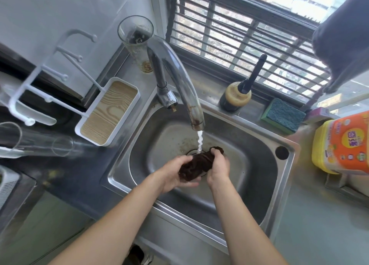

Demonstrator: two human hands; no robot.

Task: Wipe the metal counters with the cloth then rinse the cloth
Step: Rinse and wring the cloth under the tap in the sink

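I am seeing left hand (175,172) and right hand (218,166) both gripping the bunched dark cloth (196,165) | cloth sitting low in the sink (265,185) under water running from the faucet (179,81) | orange-labelled yellow bottle (341,143) standing right, its writing not reading clearly | sponge (284,115) lying far right.

The cloth (196,166) is partly covered by both hands; the drain (192,152) hides behind it. The orange detergent bottle (343,145) is cut by the right edge (label print too small to read). The glasses (40,145) at left are blurred.
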